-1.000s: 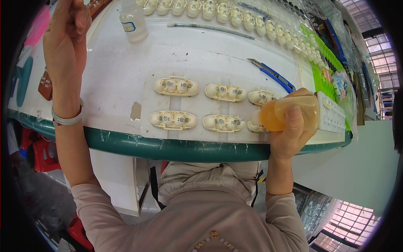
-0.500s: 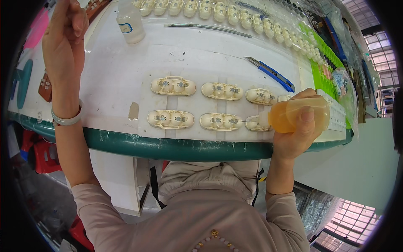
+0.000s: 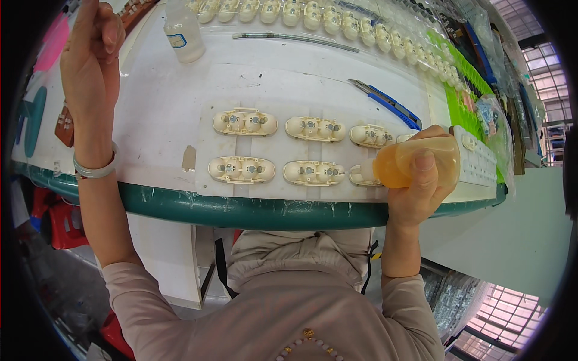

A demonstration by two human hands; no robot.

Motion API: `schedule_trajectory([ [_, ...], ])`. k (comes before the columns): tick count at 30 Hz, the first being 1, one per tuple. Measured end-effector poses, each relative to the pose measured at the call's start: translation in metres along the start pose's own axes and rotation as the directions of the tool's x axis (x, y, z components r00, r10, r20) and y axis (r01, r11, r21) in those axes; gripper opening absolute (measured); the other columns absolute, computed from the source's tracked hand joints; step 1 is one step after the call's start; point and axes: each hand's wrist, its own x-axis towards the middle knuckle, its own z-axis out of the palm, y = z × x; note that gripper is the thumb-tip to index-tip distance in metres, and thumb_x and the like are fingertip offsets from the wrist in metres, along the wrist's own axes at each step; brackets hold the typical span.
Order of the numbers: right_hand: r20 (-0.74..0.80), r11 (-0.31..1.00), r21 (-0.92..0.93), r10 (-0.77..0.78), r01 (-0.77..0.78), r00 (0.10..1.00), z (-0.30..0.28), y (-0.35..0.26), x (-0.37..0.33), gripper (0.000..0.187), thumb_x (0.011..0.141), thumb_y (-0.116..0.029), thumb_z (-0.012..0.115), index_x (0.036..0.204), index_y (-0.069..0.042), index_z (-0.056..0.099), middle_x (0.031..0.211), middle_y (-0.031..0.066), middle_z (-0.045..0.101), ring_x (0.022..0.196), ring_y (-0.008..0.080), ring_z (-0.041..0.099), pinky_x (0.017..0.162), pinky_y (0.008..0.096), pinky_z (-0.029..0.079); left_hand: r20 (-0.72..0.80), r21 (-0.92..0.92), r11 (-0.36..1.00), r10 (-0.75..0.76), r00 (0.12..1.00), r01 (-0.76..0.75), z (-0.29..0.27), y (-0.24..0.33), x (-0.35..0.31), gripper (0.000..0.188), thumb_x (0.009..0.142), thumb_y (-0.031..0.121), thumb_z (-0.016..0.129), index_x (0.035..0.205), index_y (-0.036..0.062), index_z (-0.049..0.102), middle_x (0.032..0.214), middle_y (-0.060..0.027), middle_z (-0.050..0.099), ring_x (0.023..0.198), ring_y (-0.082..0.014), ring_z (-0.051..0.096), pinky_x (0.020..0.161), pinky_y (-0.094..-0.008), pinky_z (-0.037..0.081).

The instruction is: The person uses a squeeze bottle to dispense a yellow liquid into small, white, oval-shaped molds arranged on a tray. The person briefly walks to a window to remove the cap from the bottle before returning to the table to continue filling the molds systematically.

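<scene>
My right hand point(image 3: 417, 194) is wrapped round a translucent squeeze bottle point(image 3: 394, 163) of amber liquid, tipped on its side with its nozzle pointing left. The thin tip meets the right end of the front middle cream oval housing point(image 3: 314, 172); whether they touch, I cannot tell. More cream oval housings point(image 3: 245, 122) lie beside it in two rows, each with two round hollows and small metal discs. The bottle partly covers the rightmost ones. At the upper left, my left hand point(image 3: 93, 57) is raised and holds nothing visible, its fingers loosely bent and apart.
A clear bottle with a label point(image 3: 183, 36) stands at the back left. Behind the housings lie a thin rod point(image 3: 295, 41) and a blue utility knife point(image 3: 388, 102). Rows of similar cream parts point(image 3: 332, 20) line the back. A green padded edge point(image 3: 253, 210) borders the table's front.
The squeeze bottle and my right hand have shifted slightly left, its tip now at the front middle housing's right end. My left hand stays nearly still.
</scene>
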Motion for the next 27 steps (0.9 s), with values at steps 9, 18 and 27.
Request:
schedule_trajectory([
  [9,-0.007,1.0,-0.021,-0.019,0.018,1.0,0.003,0.001,0.001,0.036,0.072,-0.029,0.07,0.076,0.002,0.051,0.072,0.0049,0.049,0.064,0.011,0.046,0.057,0.0215,0.038,0.018,0.002,1.0,0.007,1.0,-0.007,-0.003,0.0,0.0,0.032,0.094,0.03,0.04,0.075,0.006,0.05,0.053,0.0015,0.033,0.051,-0.0072,0.023,0.05,-0.0212,0.021],
  [18,-0.152,0.999,-0.004,-0.045,0.045,0.987,-0.012,-0.001,0.0,0.035,0.073,-0.03,0.064,0.073,0.002,0.048,0.071,0.0075,0.048,0.062,0.0137,0.044,0.058,0.0246,0.038,0.069,-0.046,0.999,-0.011,0.998,0.014,-0.01,-0.008,0.005,0.03,0.093,0.028,0.041,0.076,0.0051,0.05,0.053,0.0013,0.034,0.052,-0.0074,0.024,0.05,-0.0213,0.021],
  [27,-0.118,0.996,-0.039,-0.078,0.074,0.99,-0.024,0.006,0.004,0.035,0.073,-0.03,0.064,0.073,0.002,0.05,0.07,0.0063,0.047,0.063,0.0135,0.044,0.057,0.0246,0.037,0.085,-0.024,1.0,0.007,0.996,-0.005,-0.022,-0.012,0.007,0.026,0.093,0.024,0.043,0.08,0.0042,0.052,0.053,0.0008,0.037,0.052,-0.007,0.028,0.049,-0.0193,0.023],
])
